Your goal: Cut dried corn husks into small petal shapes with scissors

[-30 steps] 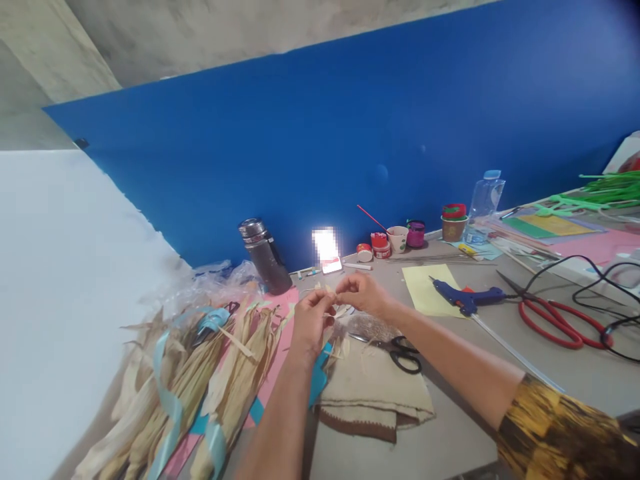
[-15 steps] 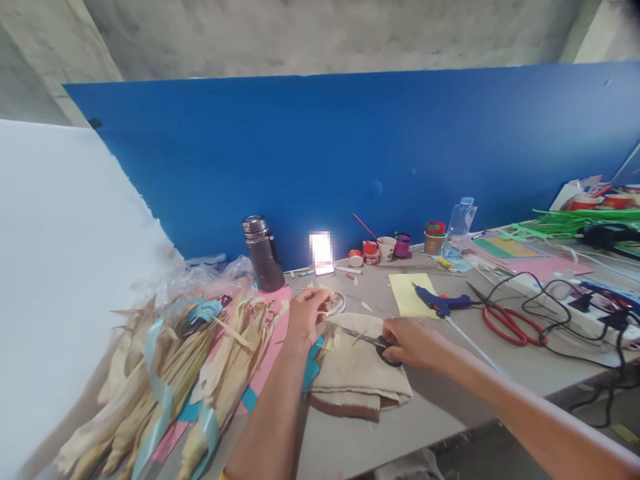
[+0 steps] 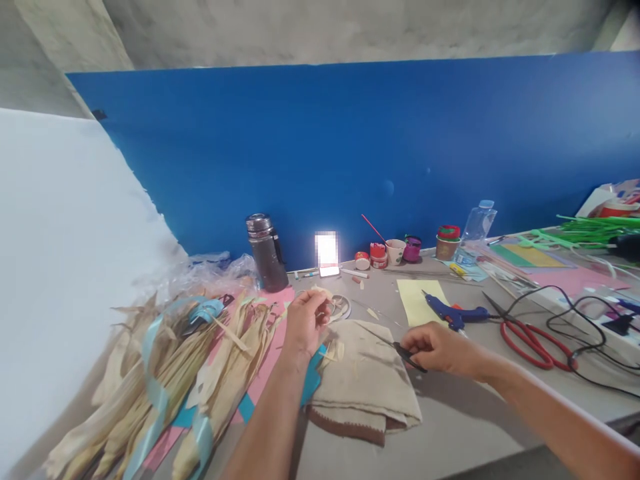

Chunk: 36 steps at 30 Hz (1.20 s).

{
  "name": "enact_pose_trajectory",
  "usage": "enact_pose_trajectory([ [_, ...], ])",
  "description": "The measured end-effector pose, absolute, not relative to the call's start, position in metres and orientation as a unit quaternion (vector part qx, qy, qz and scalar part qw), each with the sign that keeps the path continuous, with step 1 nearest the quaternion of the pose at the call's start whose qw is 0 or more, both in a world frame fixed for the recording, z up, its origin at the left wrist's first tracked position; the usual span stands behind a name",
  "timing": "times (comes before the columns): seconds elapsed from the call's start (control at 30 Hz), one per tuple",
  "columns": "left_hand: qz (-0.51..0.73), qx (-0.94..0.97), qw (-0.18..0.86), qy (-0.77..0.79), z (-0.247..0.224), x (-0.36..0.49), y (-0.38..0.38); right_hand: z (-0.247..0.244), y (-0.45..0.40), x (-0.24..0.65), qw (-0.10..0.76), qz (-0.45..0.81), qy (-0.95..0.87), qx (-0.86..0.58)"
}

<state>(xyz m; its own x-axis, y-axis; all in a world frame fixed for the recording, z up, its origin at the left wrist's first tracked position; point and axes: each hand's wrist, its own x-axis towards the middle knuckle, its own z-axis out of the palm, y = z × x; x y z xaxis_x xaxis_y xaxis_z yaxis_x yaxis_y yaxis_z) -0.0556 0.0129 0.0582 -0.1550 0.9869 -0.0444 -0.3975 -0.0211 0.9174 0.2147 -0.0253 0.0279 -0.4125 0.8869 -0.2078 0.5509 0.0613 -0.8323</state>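
My left hand is closed in a pinch above the far left edge of a folded beige cloth. A small pale piece of corn husk shows at its fingertips, partly hidden. Black-handled scissors are in my right hand, over the cloth's right edge, blades pointing left and away. Husk scraps lie on the cloth. Behind my left fingers is a roll of tape. Dried corn husks with light blue ribbon are heaped on the left.
A dark thermos and a bright phone screen stand at the back, along with paint jars and a plastic bottle. To the right lie a blue glue gun, red-handled scissors and a corded power strip.
My right hand has drawn the scissors right, away from the left hand. The left hand keeps its pinch in nearly the same place. The view has turned slightly.
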Motion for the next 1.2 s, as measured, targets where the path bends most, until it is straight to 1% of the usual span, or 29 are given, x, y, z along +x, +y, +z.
enact_pose_trajectory([
  [0.1,0.631,0.336,0.560,0.418,0.060,-0.052,0.010,0.026,-0.014,0.201,0.213,0.549,-0.668,-0.455],
  [0.13,0.632,0.334,0.563,0.414,0.060,-0.051,0.010,0.028,-0.010,0.194,0.235,0.562,-0.654,-0.448],
  [0.23,0.645,0.330,0.560,0.401,0.062,-0.048,0.008,0.040,0.000,0.168,0.318,0.553,-0.631,-0.442],
  [0.3,0.664,0.318,0.549,0.396,0.062,-0.048,0.008,0.049,0.008,0.151,0.337,0.544,-0.628,-0.442],
  [0.4,0.693,0.289,0.530,0.393,0.062,-0.050,0.010,0.051,0.018,0.133,0.326,0.551,-0.643,-0.420],
  [0.53,0.707,0.275,0.520,0.392,0.061,-0.053,0.012,0.034,0.021,0.125,0.286,0.548,-0.690,-0.377],
  [0.63,0.703,0.285,0.520,0.394,0.062,-0.053,0.010,0.023,0.020,0.128,0.273,0.532,-0.714,-0.364],
  [1.2,0.658,0.350,0.529,0.404,0.062,-0.050,0.005,0.024,0.012,0.127,0.298,0.546,-0.689,-0.371],
])
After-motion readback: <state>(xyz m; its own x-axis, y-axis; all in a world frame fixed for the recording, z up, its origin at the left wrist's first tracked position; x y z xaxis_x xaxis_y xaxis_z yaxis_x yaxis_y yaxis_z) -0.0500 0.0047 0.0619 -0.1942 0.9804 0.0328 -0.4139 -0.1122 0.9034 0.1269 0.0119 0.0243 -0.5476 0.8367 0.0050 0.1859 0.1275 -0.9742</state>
